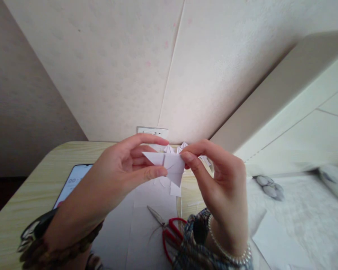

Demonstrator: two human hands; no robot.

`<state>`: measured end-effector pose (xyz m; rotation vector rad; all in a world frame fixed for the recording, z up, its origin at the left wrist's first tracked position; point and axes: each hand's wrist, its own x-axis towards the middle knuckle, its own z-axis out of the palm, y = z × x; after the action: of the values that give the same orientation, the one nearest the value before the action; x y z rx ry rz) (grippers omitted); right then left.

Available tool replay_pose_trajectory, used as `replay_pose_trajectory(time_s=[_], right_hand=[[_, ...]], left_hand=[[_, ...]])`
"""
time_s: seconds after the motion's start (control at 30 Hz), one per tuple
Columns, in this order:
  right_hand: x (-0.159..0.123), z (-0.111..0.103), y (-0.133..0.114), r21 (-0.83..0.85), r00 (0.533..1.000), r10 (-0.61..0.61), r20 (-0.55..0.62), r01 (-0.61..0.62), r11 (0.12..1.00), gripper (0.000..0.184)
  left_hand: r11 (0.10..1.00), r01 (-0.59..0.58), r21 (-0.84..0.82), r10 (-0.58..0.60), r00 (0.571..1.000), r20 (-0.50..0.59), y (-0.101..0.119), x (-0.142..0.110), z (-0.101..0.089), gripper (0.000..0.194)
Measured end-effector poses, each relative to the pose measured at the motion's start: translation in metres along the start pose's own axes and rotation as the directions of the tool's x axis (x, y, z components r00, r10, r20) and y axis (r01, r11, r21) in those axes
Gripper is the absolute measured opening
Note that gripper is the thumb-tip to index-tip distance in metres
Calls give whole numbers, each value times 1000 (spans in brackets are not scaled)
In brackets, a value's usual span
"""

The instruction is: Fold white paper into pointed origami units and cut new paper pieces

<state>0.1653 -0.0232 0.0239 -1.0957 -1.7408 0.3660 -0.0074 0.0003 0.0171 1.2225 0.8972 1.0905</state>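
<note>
A piece of folded white paper (173,170) is held up between my two hands, above the table. My left hand (135,161) has its thumb on the front of the paper, near its middle, while the fingers curve behind and above it. At the paper's upper right corner, my right hand (211,168) pinches the edge between thumb and forefinger. The paper has a pointed flap reaching left and a visible crease. Behind it, small pleated paper pieces (169,149) show in part. Below the hands lie scissors (169,228) with red handles, blades pointing up and left.
White paper sheets (118,225) cover part of the wooden table (33,187). A phone (73,182) lies at left, partly behind my left forearm. A wall socket (152,131) sits at the table's back edge. On the right, a bed surface holds another white sheet (278,240).
</note>
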Motion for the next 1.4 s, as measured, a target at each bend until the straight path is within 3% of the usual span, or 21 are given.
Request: replay_pose_trajectory(time_s=[0.4, 0.57, 0.77, 0.9, 1.07, 1.4], right_hand=[[1, 0, -1, -14, 999, -32, 21, 33, 999, 19], [1, 0, 0, -38, 999, -43, 12, 43, 998, 18], [1, -1, 0, -88, 996, -80, 35, 83, 993, 19], [2, -1, 0, -89, 993, -96, 72, 102, 991, 19], [2, 0, -2, -71, 994, -84, 68, 89, 993, 19], [5, 0, 1, -20, 992, -38, 117, 41, 999, 14]], left_hand=[[969, -172, 179, 187, 979, -75, 0, -5, 3, 21], [975, -136, 174, 157, 982, -108, 3, -4, 5, 24], [993, -92, 77, 99, 991, -90, -3, -2, -1, 42], [992, -100, 73, 105, 992, -73, -4, -2, 0, 35], [972, -153, 181, 171, 981, -89, 3, -3, 5, 26], [939, -205, 276, 242, 964, -110, -2, -6, 6, 20]])
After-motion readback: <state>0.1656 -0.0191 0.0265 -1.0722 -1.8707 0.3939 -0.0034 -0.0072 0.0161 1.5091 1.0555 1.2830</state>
